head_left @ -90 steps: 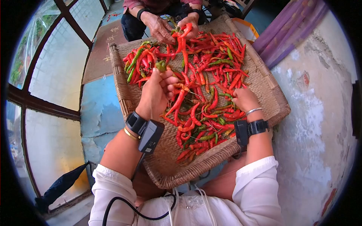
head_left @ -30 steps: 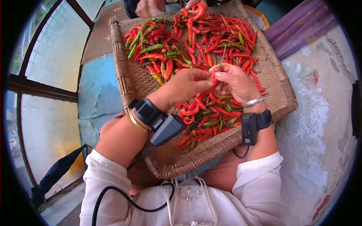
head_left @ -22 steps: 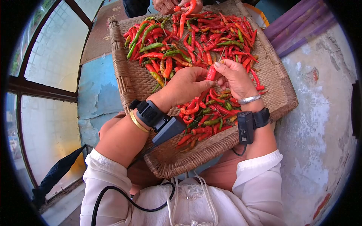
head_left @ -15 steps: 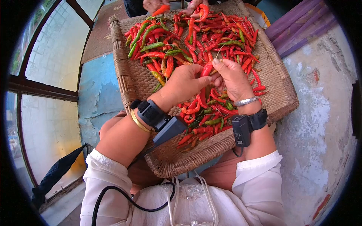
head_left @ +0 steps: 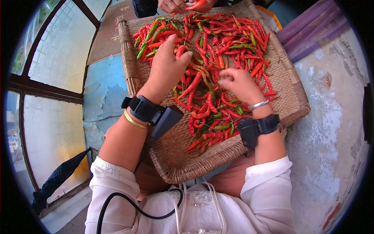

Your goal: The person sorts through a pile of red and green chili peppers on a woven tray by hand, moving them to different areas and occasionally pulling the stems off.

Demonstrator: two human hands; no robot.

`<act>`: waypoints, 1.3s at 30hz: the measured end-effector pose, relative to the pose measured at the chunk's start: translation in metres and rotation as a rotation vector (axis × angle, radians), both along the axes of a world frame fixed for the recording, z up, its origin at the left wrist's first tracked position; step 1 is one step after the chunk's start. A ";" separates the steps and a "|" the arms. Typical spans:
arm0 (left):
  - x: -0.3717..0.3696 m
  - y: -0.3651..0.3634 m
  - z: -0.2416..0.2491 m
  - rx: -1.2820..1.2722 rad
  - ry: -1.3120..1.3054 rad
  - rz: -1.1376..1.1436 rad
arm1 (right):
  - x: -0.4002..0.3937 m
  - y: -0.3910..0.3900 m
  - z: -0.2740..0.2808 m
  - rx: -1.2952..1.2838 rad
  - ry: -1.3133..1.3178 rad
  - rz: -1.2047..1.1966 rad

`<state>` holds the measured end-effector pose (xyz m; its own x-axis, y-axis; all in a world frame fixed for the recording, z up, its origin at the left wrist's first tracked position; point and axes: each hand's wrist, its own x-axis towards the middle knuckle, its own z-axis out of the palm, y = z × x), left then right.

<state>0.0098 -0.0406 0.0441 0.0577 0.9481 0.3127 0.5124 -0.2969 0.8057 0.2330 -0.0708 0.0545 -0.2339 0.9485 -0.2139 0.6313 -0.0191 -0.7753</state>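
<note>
My left hand (head_left: 165, 66) reaches over the upper left part of the chili pile, its thumb and forefinger spread apart. Red chilies (head_left: 180, 50) lie beneath and beside its fingers; the other fingertips are partly hidden. My right hand (head_left: 243, 85) hovers above the middle of the pile with its fingers curled and thumb near the forefinger. Anything in its fingertips is too small to make out. Red chilies, with green chilies (head_left: 242, 46) among them, are heaped in a shallow woven basket (head_left: 288, 84).
At the far edge, another person's hands (head_left: 173, 5) hold a red chili (head_left: 196, 5). Framed windows (head_left: 52, 132) stand at left, and a patchy wall (head_left: 323, 128) at right. A purple cloth (head_left: 311, 29) hangs by the basket's right corner.
My hands have parted from the red chili they both held. The left moved up and left over the pile; the right stayed near the middle. The other person's hands came together around a chili.
</note>
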 end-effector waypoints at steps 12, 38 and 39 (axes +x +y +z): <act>0.031 -0.024 0.012 -0.277 0.026 -0.348 | -0.002 0.000 -0.025 0.122 -0.753 0.364; 0.052 -0.026 -0.008 -0.637 -0.264 -0.425 | 0.024 0.004 0.010 0.033 0.518 -0.283; 0.048 -0.023 0.000 -0.663 -0.374 -0.372 | 0.027 0.007 0.007 0.076 0.475 -0.301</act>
<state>0.0579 -0.0639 0.0444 0.4055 0.8819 -0.2404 0.1398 0.2001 0.9698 0.2603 -0.0638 0.0619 -0.0045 0.9968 -0.0797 0.1880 -0.0775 -0.9791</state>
